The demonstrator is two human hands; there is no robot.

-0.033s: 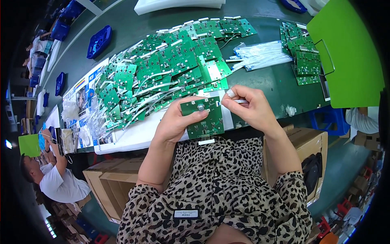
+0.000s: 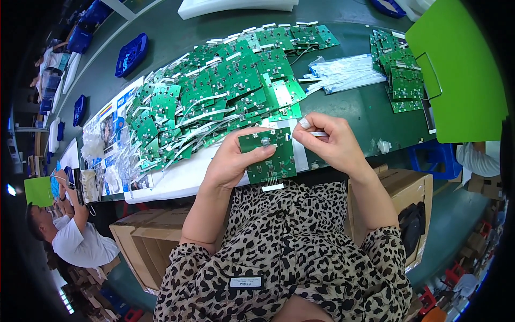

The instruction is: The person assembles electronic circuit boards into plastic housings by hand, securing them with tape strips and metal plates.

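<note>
A green circuit board [image 2: 276, 158] is gripped at its left edge by my left hand [image 2: 234, 155], the thumb lying across its face. White pins and a connector [image 2: 272, 187] stick out from the board's lower edge. Close to its upper right edge, my right hand [image 2: 333, 140] pinches the end of a white flat ribbon cable [image 2: 318, 134]. Fingers cover most of that cable, and I cannot tell whether its tip sits in the board's socket. Just beyond my hands spreads a large pile of similar green boards [image 2: 233, 75], with white ribbon cables [image 2: 206, 122] trailing among them.
A bundle of ribbon cables in clear plastic [image 2: 348, 72] lies right of the pile. More boards [image 2: 406, 83] lean near a bright green panel [image 2: 461, 75]. Blue trays [image 2: 131, 55] rest on the far left. Cardboard boxes [image 2: 150, 236] flank my lap; another person [image 2: 80, 236] sits at left.
</note>
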